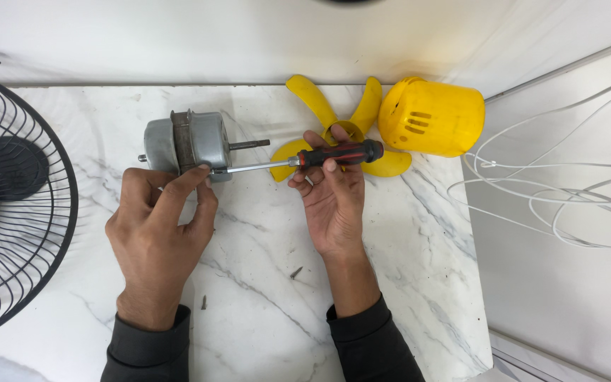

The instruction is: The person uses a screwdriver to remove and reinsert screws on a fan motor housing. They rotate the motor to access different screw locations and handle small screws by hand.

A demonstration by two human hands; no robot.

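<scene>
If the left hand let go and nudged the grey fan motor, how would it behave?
The fan motor looks like metal, so probably heavy for its size. Its rounded body lies on its side on the marble table, so it may roll. It seems rigid, not fragile.

White marble table point(263, 311) with grey veining, far edge set against a plain white wall point(178, 35). Beyond the table's right edge, a pale grey floor point(567, 297) strewn with loose white cable point(567, 205). Soft, even light, faint shadows.

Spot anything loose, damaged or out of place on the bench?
Nothing broken. Two small dark bits, perhaps screws, lie loose on the marble table near the right hand. White cable sprawls in untidy loops to the right, off the table.
</scene>
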